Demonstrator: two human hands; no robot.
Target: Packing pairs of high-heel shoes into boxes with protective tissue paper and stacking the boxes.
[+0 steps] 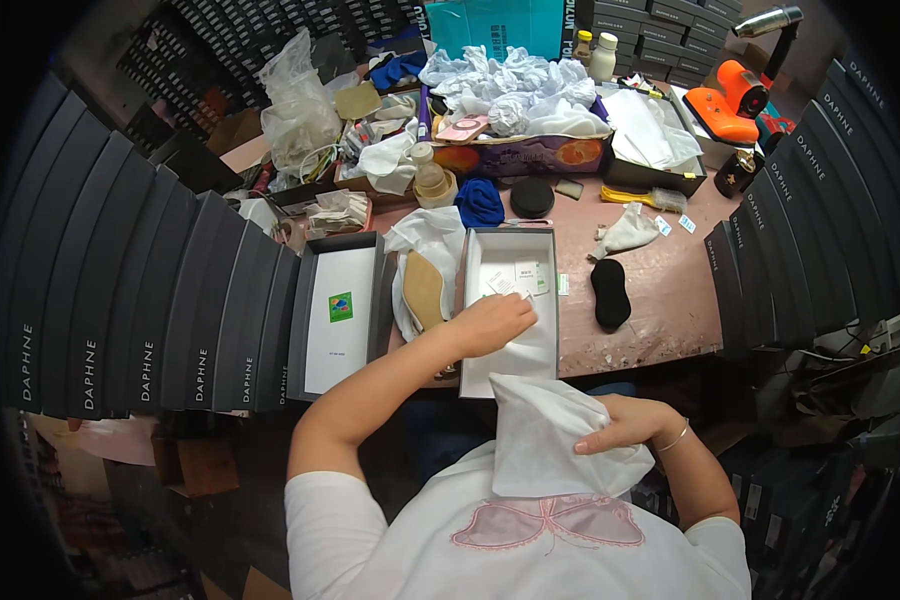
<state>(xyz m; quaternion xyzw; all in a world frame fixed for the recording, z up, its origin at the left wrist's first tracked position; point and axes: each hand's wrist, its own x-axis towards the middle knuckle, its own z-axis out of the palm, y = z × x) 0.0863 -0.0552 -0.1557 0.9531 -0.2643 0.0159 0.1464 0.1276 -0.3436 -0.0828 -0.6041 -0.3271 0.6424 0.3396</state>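
Observation:
My right hand (625,425) grips a soft white cloth bag (540,425) close to my chest, thumb on top of the fabric. My left hand (497,325) reaches into an open shoebox (554,340), its fingers curled together over the white lining paper (510,362); what they pinch, if anything, is hidden. Small white cards (526,272) lie at the box's far end. Left of the box, a shoe with a tan sole (424,290) rests sole up on crumpled white tissue (425,232). Further left is the grey box lid (340,350) with a green sticker inside.
Stacked dark shoeboxes (175,290) wall in the left, and more boxes (795,215) the right. A black oblong pad (610,295), a white pouch (630,230) and a yellow-handled brush (645,198) lie at right. Behind stand a purple carton (520,155) of crumpled paper and an orange tool (725,115).

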